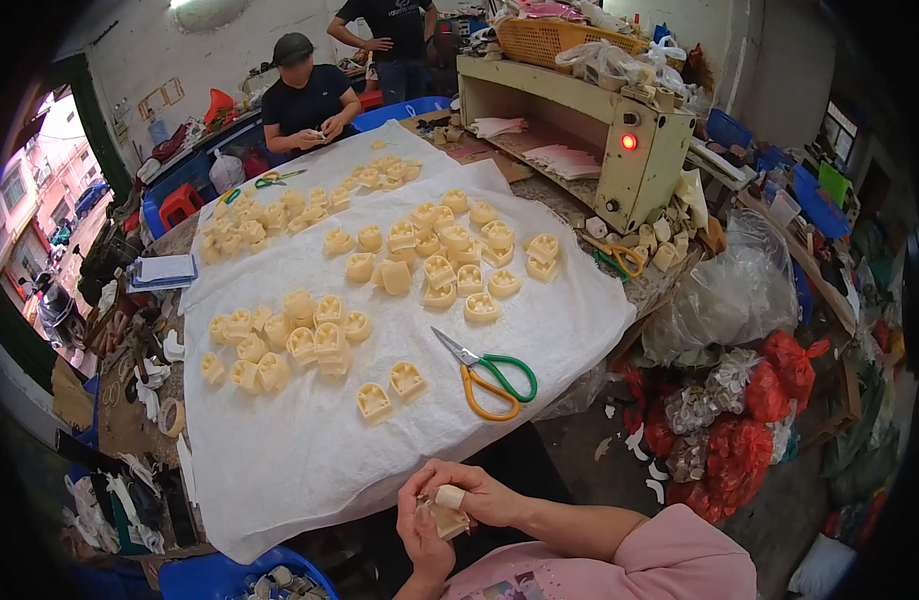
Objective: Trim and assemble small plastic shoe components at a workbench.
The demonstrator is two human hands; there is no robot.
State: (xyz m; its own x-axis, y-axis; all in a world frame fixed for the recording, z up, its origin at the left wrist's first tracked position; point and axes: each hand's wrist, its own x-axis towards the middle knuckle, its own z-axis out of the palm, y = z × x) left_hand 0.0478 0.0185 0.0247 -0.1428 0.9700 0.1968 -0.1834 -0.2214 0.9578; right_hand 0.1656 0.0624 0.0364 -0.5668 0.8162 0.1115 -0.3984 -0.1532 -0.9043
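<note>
Below the table's near edge, my two hands meet in front of me. My left hand [420,532] is closed round a cream moulded piece [450,522] with a hollow face. My right hand [488,497] grips the same piece from the right, fingers bent. A pale band or flap [450,496] shows at its fingers; I cannot tell whether it is a finger wrap or part of the piece. Nearest on the cloth lie scissors [485,375] with one green and one orange handle, blades spread. Left of them sit two cream U-shaped pieces [407,381], hollow side up.
A white cloth [280,460] covers the table, with heaps of cream pieces [450,240] on it. More scissors [620,258] lie at the right edge. Beyond stands a machine with a red light [629,142]. A seated person [310,105] works opposite; a blue tub [210,578] is lower left.
</note>
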